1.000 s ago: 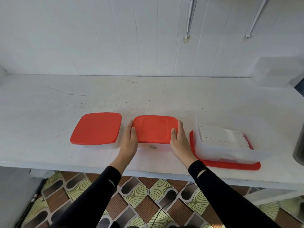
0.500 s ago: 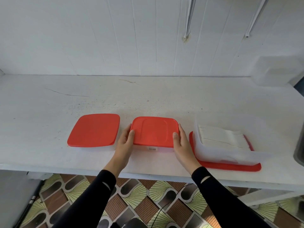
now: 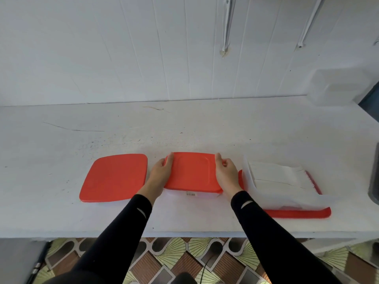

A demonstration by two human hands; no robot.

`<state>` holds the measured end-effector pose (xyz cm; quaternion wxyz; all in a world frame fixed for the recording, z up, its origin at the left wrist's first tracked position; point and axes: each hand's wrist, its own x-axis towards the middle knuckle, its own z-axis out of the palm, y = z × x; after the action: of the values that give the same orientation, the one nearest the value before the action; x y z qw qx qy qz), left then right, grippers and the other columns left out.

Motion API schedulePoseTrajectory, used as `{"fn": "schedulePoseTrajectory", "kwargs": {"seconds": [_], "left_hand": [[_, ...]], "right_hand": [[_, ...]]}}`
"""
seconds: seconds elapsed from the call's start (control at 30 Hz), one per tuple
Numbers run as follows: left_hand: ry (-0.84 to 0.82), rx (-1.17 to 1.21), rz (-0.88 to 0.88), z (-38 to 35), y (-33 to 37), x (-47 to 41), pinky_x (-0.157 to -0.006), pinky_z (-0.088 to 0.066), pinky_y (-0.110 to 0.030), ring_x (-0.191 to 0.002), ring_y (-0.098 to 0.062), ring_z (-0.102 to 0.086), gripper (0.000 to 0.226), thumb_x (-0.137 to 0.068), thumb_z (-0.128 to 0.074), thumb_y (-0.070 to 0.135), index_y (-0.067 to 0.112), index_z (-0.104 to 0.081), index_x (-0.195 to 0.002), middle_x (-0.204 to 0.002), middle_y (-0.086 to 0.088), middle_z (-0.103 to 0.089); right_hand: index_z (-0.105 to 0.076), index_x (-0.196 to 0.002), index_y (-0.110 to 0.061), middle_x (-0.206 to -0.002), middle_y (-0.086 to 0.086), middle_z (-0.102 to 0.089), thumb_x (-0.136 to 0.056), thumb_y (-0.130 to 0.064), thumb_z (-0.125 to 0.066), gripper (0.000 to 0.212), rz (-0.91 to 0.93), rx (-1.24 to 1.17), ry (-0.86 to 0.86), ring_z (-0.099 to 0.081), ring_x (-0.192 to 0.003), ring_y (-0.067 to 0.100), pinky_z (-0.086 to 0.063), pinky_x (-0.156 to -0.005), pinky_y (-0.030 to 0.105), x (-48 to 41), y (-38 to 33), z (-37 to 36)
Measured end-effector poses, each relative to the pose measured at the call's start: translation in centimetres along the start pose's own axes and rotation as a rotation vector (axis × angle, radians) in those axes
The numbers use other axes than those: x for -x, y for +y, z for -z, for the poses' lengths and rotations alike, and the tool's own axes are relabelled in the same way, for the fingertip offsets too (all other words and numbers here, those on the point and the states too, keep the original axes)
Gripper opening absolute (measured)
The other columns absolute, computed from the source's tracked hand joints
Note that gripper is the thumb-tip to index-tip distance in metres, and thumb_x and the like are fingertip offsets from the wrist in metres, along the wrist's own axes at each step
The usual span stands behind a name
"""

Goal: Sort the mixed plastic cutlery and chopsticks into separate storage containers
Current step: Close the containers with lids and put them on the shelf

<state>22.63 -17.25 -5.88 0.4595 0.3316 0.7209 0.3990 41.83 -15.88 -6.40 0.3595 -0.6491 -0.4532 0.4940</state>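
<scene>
Three clear storage containers stand in a row on the white counter [image 3: 184,128]. The middle container [image 3: 190,194] carries a red lid [image 3: 192,171]. My left hand [image 3: 162,173] grips the lid's left edge and my right hand [image 3: 226,174] grips its right edge, fingers curled over the rim. The left container is closed with a flat red lid [image 3: 114,177]. The right container [image 3: 283,193] is open, holds white plastic cutlery [image 3: 274,175], and stands on its own red lid [image 3: 297,213].
A white wall rises behind the counter. A pale translucent box [image 3: 338,87] sits at the back right. A dark object [image 3: 374,177] is at the right edge. The counter's front edge runs below my forearms, with patterned floor tiles beneath.
Both hands slid forward along the middle lid's sides and their fingers now curl over its edges. The view shifted slightly; the containers stayed in place.
</scene>
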Motion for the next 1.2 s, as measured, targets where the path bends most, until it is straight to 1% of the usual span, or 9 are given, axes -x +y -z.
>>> {"fn": "schedulePoseTrajectory", "kwargs": {"seconds": [0.37, 0.47, 0.57, 0.67, 0.77, 0.87, 0.97, 1.07, 1.2], "left_hand": [[0.004, 0.142, 0.073, 0.5, 0.3, -1.5, -0.076, -0.05, -0.036, -0.086, -0.019, -0.061, 0.027, -0.098, -0.054, 0.04, 0.014, -0.062, -0.097, -0.099, -0.004, -0.067], [0.055, -0.077, -0.07, 0.2, 0.3, -1.1, -0.071, -0.043, -0.031, -0.09, -0.016, -0.058, 0.032, -0.102, -0.044, 0.041, 0.013, -0.06, -0.107, -0.097, 0.002, -0.061], [0.083, -0.254, -0.199, 0.2, 0.4, -1.0, -0.08, -0.037, -0.029, -0.099, -0.02, -0.056, 0.035, -0.105, -0.039, 0.035, 0.008, -0.057, -0.118, -0.104, -0.001, -0.059], [0.153, -0.424, -0.444, 0.6, 0.4, -1.5, -0.09, -0.035, -0.024, -0.11, -0.022, -0.054, 0.028, -0.102, -0.046, 0.019, 0.008, -0.057, -0.125, -0.122, -0.005, -0.061], [0.251, -0.582, -0.753, -1.2, 1.7, -0.9, -0.097, -0.037, -0.035, -0.118, -0.029, -0.051, 0.022, -0.093, -0.058, 0.012, 0.016, -0.066, -0.114, -0.121, 0.0, -0.065], [0.053, -0.692, -0.852, -5.6, 4.2, 0.3, -0.102, -0.026, -0.037, -0.127, -0.022, -0.041, 0.022, -0.092, -0.06, 0.02, 0.026, -0.067, -0.112, -0.124, 0.01, -0.061], [-0.224, -0.983, -0.885, -10.4, 6.7, 0.5, -0.105, -0.019, -0.035, -0.132, -0.02, -0.035, 0.026, -0.096, -0.054, 0.036, 0.034, -0.062, -0.12, -0.131, 0.011, -0.055], [-0.375, -1.252, -0.802, -14.2, 8.3, 0.5, -0.106, -0.025, -0.039, -0.124, -0.022, -0.046, 0.027, -0.096, -0.051, 0.038, 0.03, -0.062, -0.12, -0.126, 0.005, -0.059], [-0.512, -1.234, -0.587, -17.2, 8.6, 0.6, -0.083, -0.041, -0.028, -0.104, -0.022, -0.062, 0.026, -0.095, -0.049, 0.027, 0.015, -0.067, -0.109, -0.115, -0.002, -0.067]], "right_hand": [[-0.058, -0.093, -0.009, -0.08, 0.0, -0.053, -0.099, -0.047, -0.049, 0.039, -0.021, -0.124, 0.081, -0.05, -0.072, 0.015, -0.043, -0.065, 0.028, -1.1, 0.5, -0.6], [-0.063, -0.096, -0.011, -0.081, -0.004, -0.06, -0.102, -0.037, -0.046, 0.031, 0.113, 0.076, 0.141, -0.055, -0.074, 0.013, -0.042, -0.061, 0.015, -0.7, -0.4, -0.6], [-0.064, -0.12, -0.014, -0.113, 0.0, -0.068, -0.104, -0.021, -0.042, 0.028, 0.265, 0.318, 0.078, -0.06, -0.108, 0.019, -0.043, -0.085, 0.017, -0.7, -1.4, -0.9], [-0.058, -0.131, -0.014, -0.136, -0.003, -0.055, -0.099, -0.011, -0.045, 0.035, 0.391, 0.371, 0.036, -0.042, -0.134, 0.012, -0.025, -0.1, 0.009, 0.3, -3.3, -0.6], [-0.065, -0.117, -0.017, -0.126, -0.009, -0.054, -0.097, -0.007, -0.049, 0.028, 0.548, 0.297, 0.086, -0.042, -0.129, 0.005, -0.021, -0.095, -0.002, 2.0, -5.1, 2.7], [-0.07, -0.105, -0.02, -0.123, -0.006, -0.057, -0.094, -0.004, -0.052, 0.026, 0.616, 0.361, 0.205, -0.046, -0.121, 0.007, -0.021, -0.094, -0.001, 2.4, -5.8, 9.1], [-0.067, -0.111, -0.016, -0.13, 0.006, -0.056, -0.092, -0.003, -0.049, 0.03, 0.49, 0.547, 0.379, -0.043, -0.129, 0.021, -0.021, -0.095, 0.009, 0.9, -4.5, 17.5], [-0.049, -0.136, -0.013, -0.133, 0.018, -0.05, -0.091, -0.001, -0.042, 0.046, 0.149, 0.686, 0.399, -0.042, -0.125, 0.034, -0.033, -0.097, 0.032, 0.3, -2.6, 24.6], [-0.043, -0.134, -0.022, -0.118, 0.011, -0.061, -0.102, -0.037, -0.041, 0.036, -0.101, 0.512, 0.18, -0.061, -0.096, 0.023, -0.044, -0.064, 0.029, 0.6, -1.2, 28.4]]}}
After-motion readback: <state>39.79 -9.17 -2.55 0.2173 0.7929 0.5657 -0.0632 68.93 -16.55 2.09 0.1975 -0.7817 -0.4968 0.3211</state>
